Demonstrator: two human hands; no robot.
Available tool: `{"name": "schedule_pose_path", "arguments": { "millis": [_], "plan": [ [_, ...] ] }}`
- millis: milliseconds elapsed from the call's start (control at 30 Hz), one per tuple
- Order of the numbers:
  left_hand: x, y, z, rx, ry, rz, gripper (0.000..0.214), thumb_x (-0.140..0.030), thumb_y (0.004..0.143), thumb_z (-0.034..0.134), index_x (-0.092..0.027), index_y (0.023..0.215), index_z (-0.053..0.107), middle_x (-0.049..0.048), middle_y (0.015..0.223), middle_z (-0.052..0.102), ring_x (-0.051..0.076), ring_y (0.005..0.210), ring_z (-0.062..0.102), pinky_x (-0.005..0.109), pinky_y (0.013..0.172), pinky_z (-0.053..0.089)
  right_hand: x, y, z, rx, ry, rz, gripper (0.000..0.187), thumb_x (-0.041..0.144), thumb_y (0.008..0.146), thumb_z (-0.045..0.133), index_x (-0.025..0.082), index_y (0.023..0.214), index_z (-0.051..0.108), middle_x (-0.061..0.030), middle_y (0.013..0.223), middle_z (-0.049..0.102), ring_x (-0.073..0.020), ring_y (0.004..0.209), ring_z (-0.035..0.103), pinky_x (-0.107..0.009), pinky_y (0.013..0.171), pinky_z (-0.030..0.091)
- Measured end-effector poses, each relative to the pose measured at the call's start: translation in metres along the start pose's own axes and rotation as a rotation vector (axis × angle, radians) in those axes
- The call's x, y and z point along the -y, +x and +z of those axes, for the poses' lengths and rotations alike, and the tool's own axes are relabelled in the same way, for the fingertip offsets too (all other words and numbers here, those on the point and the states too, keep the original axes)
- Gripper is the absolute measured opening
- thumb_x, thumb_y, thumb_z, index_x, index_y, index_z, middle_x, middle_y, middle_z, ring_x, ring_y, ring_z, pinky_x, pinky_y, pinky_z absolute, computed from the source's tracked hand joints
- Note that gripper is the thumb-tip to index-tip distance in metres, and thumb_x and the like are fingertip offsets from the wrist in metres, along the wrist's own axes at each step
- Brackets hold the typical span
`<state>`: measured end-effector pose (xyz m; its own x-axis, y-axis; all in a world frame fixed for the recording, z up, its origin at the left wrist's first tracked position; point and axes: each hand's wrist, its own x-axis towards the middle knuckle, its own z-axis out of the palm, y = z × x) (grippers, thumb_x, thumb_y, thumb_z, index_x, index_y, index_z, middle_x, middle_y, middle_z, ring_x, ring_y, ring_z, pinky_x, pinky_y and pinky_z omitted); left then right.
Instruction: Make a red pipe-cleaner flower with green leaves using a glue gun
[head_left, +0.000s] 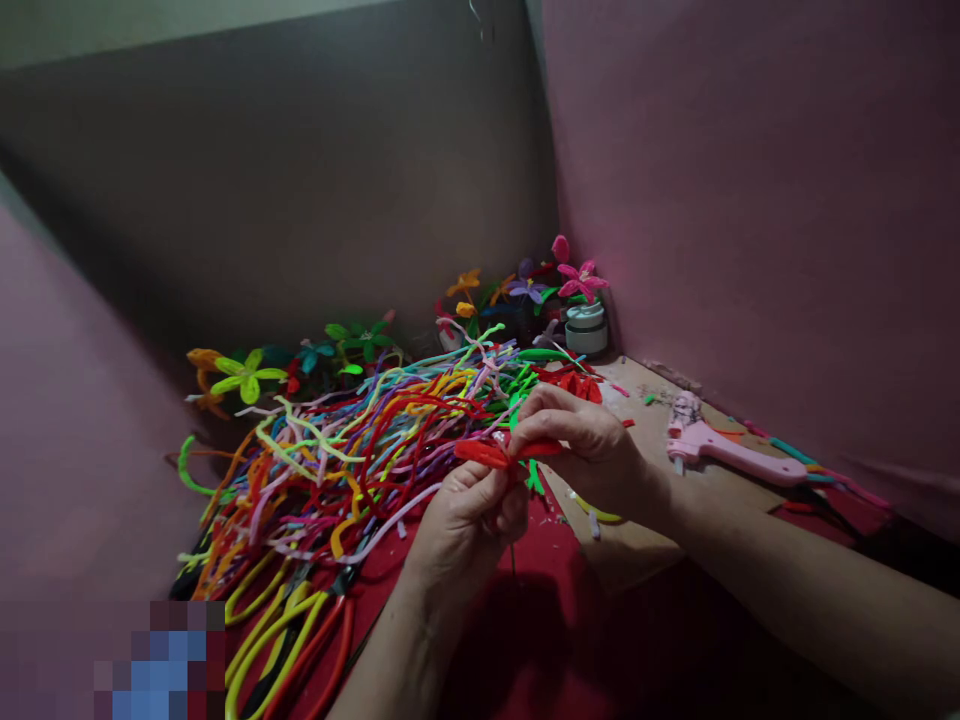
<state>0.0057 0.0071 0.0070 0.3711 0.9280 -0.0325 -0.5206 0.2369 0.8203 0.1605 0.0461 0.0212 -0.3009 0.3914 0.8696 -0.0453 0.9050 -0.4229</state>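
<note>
No readable text, brand, number or sign anywhere in view. Checked around the pipe-cleaner pile (420, 400): pink tool (739, 452) well to its right, pale lidded jar (586, 332) just behind its right end, yellow handles (318, 608) and red handle (349, 630) at its near edge. Nothing legible on any of them; light's dim, so small markings, if any, can't be made out.

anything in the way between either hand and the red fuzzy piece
Nothing visible: the left hand and the right hand both have their fingers on the red fuzzy piece. The heap of coloured fuzzy stems lies beyond and to the left, and the pink glue gun off to the right.
</note>
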Motion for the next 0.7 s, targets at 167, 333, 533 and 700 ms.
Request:
{"name": "schedule_pose_path", "arguments": {
  "millis": [167,333,533,700],
  "plan": [
    [0.0020,-0.0002,0.0008,-0.004,-0.021,0.030,0.019,-0.026,0.073,0.067,-0.011,0.067,0.058,-0.0042,0.049,0.040,0.004,0.044,0.032,0.017,0.044,0.023,0.0046,0.0001,0.0024,-0.042,0.001,0.015,0.010,0.010,0.082,0.055,0.016,0.082,0.063,-0.0017,0.073,0.050,-0.0115,0.070,0.050,-0.024,0.061,0.044],
    [0.0009,-0.0008,-0.0001,0.010,-0.005,0.063,0.021,-0.027,0.075,0.065,-0.010,0.066,0.057,-0.0040,0.048,0.039,0.004,0.045,0.030,0.018,0.045,0.021,0.0088,0.0013,0.0039,-0.054,0.038,0.049,0.010,0.007,0.079,0.059,0.016,0.082,0.062,-0.0009,0.072,0.052,-0.0112,0.069,0.050,-0.025,0.063,0.045],
    [0.0003,-0.0011,-0.0007,-0.011,0.024,0.069,0.020,-0.027,0.073,0.066,-0.011,0.065,0.057,-0.0039,0.048,0.040,0.004,0.043,0.030,0.018,0.044,0.020,0.0087,0.0018,0.0007,-0.030,-0.038,0.012,0.009,0.007,0.078,0.060,0.016,0.078,0.062,-0.0010,0.073,0.052,-0.0100,0.069,0.051,-0.023,0.062,0.045],
    [0.0005,-0.0009,0.0019,-0.039,0.067,0.078,0.021,-0.030,0.072,0.067,-0.011,0.068,0.059,-0.0036,0.046,0.042,0.004,0.042,0.030,0.017,0.042,0.020,0.0090,0.0034,-0.0026,0.011,-0.064,0.024,0.008,0.008,0.078,0.060,0.015,0.078,0.062,-0.0011,0.073,0.051,-0.0098,0.067,0.050,-0.023,0.060,0.044]
  ]
}}
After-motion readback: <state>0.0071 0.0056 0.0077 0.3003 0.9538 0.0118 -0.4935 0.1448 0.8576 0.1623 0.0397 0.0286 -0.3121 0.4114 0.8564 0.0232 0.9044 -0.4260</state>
